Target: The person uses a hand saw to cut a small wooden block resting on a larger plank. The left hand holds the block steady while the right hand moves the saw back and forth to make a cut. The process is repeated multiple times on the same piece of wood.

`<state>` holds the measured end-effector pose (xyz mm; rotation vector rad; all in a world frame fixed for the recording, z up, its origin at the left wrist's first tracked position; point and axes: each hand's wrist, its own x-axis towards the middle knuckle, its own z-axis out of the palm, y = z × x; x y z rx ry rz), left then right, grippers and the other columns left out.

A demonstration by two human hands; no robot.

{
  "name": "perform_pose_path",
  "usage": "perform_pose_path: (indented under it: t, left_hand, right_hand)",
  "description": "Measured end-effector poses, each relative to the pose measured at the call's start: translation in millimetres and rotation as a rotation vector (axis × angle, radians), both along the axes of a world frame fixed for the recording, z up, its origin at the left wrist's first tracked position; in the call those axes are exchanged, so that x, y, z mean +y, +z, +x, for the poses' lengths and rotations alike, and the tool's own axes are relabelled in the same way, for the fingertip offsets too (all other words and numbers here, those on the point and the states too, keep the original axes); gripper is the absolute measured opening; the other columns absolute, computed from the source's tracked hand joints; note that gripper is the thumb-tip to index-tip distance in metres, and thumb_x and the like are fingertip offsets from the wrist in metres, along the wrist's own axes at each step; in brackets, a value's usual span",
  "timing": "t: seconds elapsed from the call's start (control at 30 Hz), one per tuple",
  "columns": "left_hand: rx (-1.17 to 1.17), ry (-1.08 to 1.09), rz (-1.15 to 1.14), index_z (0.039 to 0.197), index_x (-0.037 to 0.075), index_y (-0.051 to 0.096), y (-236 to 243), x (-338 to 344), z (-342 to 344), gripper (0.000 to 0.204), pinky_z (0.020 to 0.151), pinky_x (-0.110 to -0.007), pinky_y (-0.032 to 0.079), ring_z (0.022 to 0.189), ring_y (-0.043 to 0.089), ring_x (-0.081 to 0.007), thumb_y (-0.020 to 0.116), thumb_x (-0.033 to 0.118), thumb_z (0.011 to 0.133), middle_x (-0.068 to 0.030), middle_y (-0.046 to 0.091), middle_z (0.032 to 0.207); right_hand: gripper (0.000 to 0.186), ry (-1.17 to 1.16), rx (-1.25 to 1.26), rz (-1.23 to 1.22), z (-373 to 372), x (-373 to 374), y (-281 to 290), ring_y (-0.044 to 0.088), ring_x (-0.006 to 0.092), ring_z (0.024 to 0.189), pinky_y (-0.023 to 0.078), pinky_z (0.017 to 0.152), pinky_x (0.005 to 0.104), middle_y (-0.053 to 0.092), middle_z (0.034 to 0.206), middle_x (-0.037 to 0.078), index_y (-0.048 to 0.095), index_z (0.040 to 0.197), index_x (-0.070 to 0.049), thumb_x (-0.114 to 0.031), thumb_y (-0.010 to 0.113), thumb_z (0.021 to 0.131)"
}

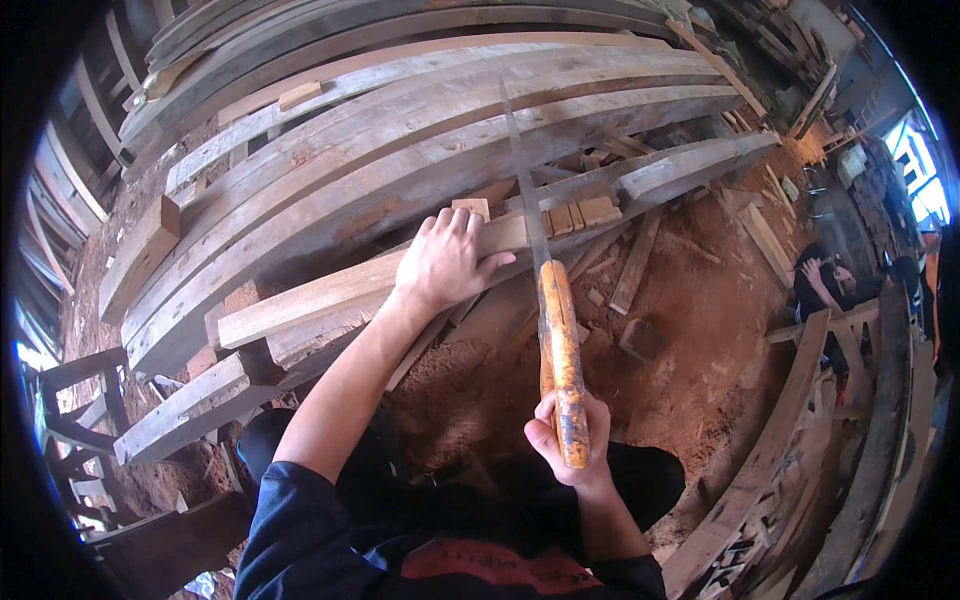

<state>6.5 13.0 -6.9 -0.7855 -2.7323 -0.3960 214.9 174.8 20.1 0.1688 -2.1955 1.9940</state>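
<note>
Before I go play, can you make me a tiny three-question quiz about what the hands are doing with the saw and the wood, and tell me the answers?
1. Which hand is wrapped around the handle of the handsaw?
2. True or false: the left hand rests on the pale wooden beam, to the left of the saw blade.
3. What does the saw's handle look like? A) shiny green; B) worn yellow-orange; C) plain white.

Key:
1. The right hand.
2. True.
3. B.
</note>
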Motion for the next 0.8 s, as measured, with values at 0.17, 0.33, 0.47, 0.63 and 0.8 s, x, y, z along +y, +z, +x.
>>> perform_pose_path:
  t: [0.17, 0.33, 0.47, 0.63, 0.8]
  left_hand:
    - [0.024, -0.007, -0.025, 0.105, -0.004, 0.058, 0, -7, 3, 0.063, 0.084, -0.041, 0.047, 0.098, 0.058, -0.0306, 0.051, 0.057, 0.091, -0.0178, 0.06, 0.099]
    - [0.068, -0.046, 0.003, 0.103, -0.002, 0.059, 0, -12, 4, 0.059, 0.08, -0.04, 0.047, 0.094, 0.058, -0.0288, 0.052, 0.056, 0.091, -0.0151, 0.059, 0.095]
    - [-0.019, -0.025, -0.05, 0.105, -0.003, 0.057, -1, -7, 3, 0.061, 0.081, -0.042, 0.048, 0.094, 0.059, -0.0304, 0.052, 0.057, 0.091, -0.0162, 0.059, 0.096]
    - [-0.012, -0.018, -0.047, 0.1, -0.001, 0.06, 0, -5, 2, 0.057, 0.08, -0.041, 0.048, 0.092, 0.058, -0.0288, 0.049, 0.055, 0.093, -0.0151, 0.06, 0.092]
    - [0.035, -0.049, -0.019, 0.099, -0.003, 0.058, -7, -4, -1, 0.056, 0.079, -0.042, 0.05, 0.093, 0.06, -0.0314, 0.05, 0.052, 0.093, -0.0173, 0.06, 0.095]
  right_hand:
    - [0.018, -0.204, 0.016, -0.204, 14, -13, -24, 0.052, 0.0083, 0.063, 0.042, 0.058, 0.0239, 0.056, 0.073, 0.001, 0.056, 0.087, -0.004, -0.015, 0.071, 0.088]
    - [0.013, -0.221, -0.017, -0.331, 23, -13, -29, 0.056, 0.0128, 0.058, 0.045, 0.056, 0.0263, 0.059, 0.068, 0.004, 0.057, 0.086, -0.002, -0.008, 0.068, 0.085]
    - [0.015, -0.22, -0.049, -0.149, 25, -9, -31, 0.058, 0.0125, 0.059, 0.047, 0.059, 0.0265, 0.061, 0.07, 0.005, 0.058, 0.085, -0.001, -0.011, 0.07, 0.084]
    - [0.016, -0.193, -0.048, -0.161, 22, -9, -21, 0.057, 0.0121, 0.058, 0.046, 0.057, 0.0259, 0.061, 0.069, 0.004, 0.059, 0.083, -0.002, -0.012, 0.07, 0.085]
    - [0.015, -0.21, -0.052, -0.113, 12, -10, -13, 0.054, 0.0099, 0.056, 0.042, 0.053, 0.0255, 0.057, 0.063, 0.001, 0.058, 0.08, -0.003, -0.012, 0.068, 0.087]
